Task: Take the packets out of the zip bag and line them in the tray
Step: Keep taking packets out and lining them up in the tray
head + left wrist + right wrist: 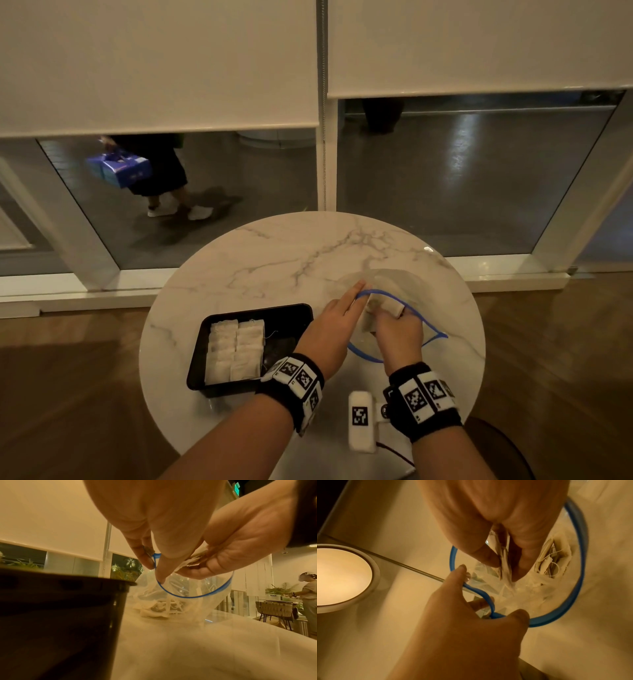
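Round marble tabletop [274,253] fills the lower centre of the head view; black tray [301,310] sits at its lower left, zip bag [387,277] at centre right, well clear of the tray's right wall. Tray already holds two neat columns of pale packets [236,349] in its left half, right half bare. Zip bag is clear plastic with a blue zip rim [573,596] pulled into a wide loop; loose packets in the bag [159,608] lie in a heap at the bottom, flat, papery, with thin strings tangled among them. Left hand [337,313] pinches the blue rim between thumb and fingers, holding the mouth open. Right hand [399,327] is at the bag mouth, thumb and fingers closed on a held packet [504,563]; it may be more than one, cannot tell. Risks, as a guess: strings could snag on neighbours and drag extra packets out, spilling them on the tabletop; the thin paper could crumple or tear under a tight pinch; if the left hand slips off the rim the mouth may collapse around the right hand; a hasty drop in the tray could knock the existing rows crooked. A white marker block [360,419] lies at the bottom edge of the tabletop near the right wrist.
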A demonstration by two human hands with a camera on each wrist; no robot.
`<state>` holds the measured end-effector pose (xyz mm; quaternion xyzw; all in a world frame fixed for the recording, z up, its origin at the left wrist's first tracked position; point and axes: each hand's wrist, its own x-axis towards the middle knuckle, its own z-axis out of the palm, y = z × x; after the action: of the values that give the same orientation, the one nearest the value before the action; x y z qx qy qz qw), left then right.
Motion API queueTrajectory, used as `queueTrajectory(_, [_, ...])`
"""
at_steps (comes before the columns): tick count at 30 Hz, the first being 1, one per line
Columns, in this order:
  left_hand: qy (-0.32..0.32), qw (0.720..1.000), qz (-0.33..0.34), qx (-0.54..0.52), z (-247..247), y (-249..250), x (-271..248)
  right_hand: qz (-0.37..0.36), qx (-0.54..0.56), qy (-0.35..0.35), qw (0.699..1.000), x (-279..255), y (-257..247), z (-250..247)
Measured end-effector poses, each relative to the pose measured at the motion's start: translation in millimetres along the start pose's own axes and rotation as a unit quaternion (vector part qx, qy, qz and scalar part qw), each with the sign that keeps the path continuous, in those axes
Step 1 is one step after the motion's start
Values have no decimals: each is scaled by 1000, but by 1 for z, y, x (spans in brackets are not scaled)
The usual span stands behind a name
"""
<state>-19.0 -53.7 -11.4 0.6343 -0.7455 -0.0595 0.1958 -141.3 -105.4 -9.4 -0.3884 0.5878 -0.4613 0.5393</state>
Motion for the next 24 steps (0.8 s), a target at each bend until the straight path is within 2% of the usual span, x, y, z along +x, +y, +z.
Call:
queueTrajectory(3, [-2,1000,2,-5,2,-5,1,-37,8,-24,999,-11,1,-6])
queueTrajectory(6, [-13,1000,0,-11,2,-8,3,-43,14,-33,998,-12,9,-15])
queueTrajectory(10, [-59,997,-34,40,-4,-7,2,-4,49,-60,997,-11,13,-26])
queueTrajectory(14, [-80,993,-43,74,-13,4,-12,35,27,-150,988,-16,7,-39])
queueTrajectory(17, [-51,995,-10,86,-16,8,-27,54,-16,-218,974,-19,0,-51])
queueTrajectory(21, [40,993,49,99,-13,4,-44,84,-18,-271,959,-20,-5,-59])
queueTrajectory(24, [79,992,88,39,-15,1,-51,120,7,-313,942,-24,-7,-60])
